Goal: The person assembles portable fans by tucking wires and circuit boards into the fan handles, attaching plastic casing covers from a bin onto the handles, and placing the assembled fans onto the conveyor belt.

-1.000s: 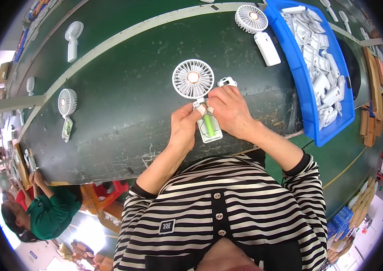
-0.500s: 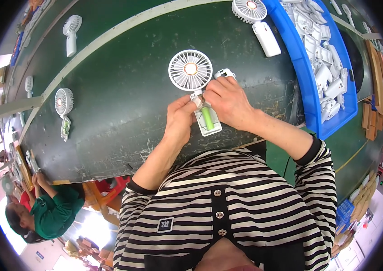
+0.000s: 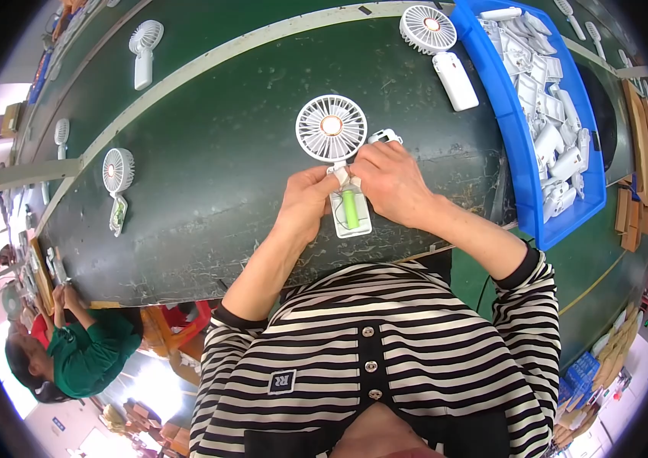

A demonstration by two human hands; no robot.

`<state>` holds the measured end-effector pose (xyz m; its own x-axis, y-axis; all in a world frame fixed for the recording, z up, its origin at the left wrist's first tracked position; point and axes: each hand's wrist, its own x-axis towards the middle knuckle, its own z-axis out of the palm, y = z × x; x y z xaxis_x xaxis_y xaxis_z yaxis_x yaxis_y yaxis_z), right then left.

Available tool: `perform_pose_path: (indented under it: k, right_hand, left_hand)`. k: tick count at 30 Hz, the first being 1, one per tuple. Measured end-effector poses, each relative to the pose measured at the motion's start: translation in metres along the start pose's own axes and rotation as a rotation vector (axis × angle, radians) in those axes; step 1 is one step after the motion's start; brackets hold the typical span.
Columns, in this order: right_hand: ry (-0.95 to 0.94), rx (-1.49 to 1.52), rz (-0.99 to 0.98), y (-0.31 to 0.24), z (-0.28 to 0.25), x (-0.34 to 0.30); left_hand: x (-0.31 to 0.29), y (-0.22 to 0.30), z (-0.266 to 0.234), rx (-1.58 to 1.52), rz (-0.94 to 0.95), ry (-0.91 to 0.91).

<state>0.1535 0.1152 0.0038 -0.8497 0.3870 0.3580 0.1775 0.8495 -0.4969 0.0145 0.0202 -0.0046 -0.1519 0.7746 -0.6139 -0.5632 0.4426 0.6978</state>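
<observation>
A white handheld fan (image 3: pixel 332 128) lies in front of me with its round grille pointing away. Its handle is opened, showing a green battery cell (image 3: pixel 350 209) and thin dark wires in the white shell (image 3: pixel 353 230). My left hand (image 3: pixel 307 200) pinches the neck of the fan from the left, thumb and fingers together. On the other side my right hand (image 3: pixel 393 185) has its fingertips closed at the top of the handle; the small part under them is hidden. Just beyond the right knuckles sits a white handle cover (image 3: pixel 385 136), partly covered by that hand.
A blue bin (image 3: pixel 524 164) full of white plastic shells (image 3: pixel 549 141) stands at right on the green table (image 3: pixel 209 191). More fans lie around: one at far right (image 3: pixel 428 29), one at left (image 3: pixel 118 171), one beyond the pale rail (image 3: pixel 145 37). A person in green (image 3: pixel 95 355) works at lower left.
The view has shifted slightly, so fan, bin and table sit a little differently in the picture. Both hands keep their places at the fan's neck, with the right fingers shifted slightly.
</observation>
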Motion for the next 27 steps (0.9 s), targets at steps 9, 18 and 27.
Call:
perform_pose_path:
  k: [9, 18, 27]
  right_hand:
    - [0.039, -0.022, 0.026, -0.002, 0.005, -0.003]
    - [0.042, 0.045, 0.07, -0.001, -0.001, -0.011]
    - [0.116, -0.279, 0.35, -0.014, -0.025, -0.052]
  left_hand:
    - [0.0, -0.007, 0.013, 0.046, 0.115, 0.189]
    - [0.003, -0.008, 0.013, -0.053, 0.11, 0.142]
    - [-0.005, 0.003, 0.008, -0.188, -0.063, -0.028]
